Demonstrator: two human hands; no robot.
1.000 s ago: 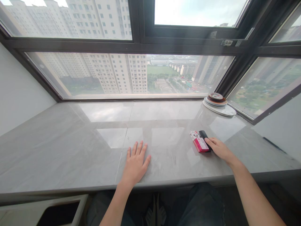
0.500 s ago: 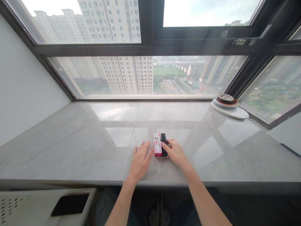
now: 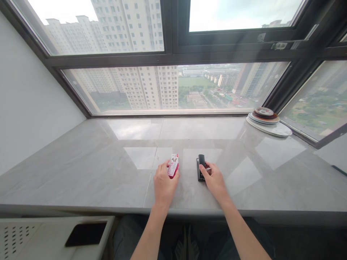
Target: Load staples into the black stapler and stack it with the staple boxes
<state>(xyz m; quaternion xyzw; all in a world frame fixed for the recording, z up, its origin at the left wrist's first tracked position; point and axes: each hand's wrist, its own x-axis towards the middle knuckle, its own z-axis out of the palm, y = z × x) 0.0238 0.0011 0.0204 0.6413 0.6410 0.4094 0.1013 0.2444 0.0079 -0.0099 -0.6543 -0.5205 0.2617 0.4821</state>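
Note:
A small red and white box [image 3: 172,167] is gripped between the thumb and fingers of my left hand [image 3: 165,184], just over or on the grey marbled counter [image 3: 94,173]. To its right, a black stapler [image 3: 201,169] stands lengthwise on the counter. My right hand [image 3: 215,181] holds the stapler from its right side, the thumb on its top and the fingers partly hidden behind it. A stretch of counter separates box and stapler.
Stacked plates [image 3: 268,122] sit at the back right corner by the dark window frame [image 3: 173,59]. Below the counter's front edge, at the lower left, is a white surface [image 3: 40,240] with a black phone-like rectangle [image 3: 86,234].
The box and stapler, side by side before, are now apart. My left hand has closed on the box and shifted it left; my right hand has moved right with the stapler.

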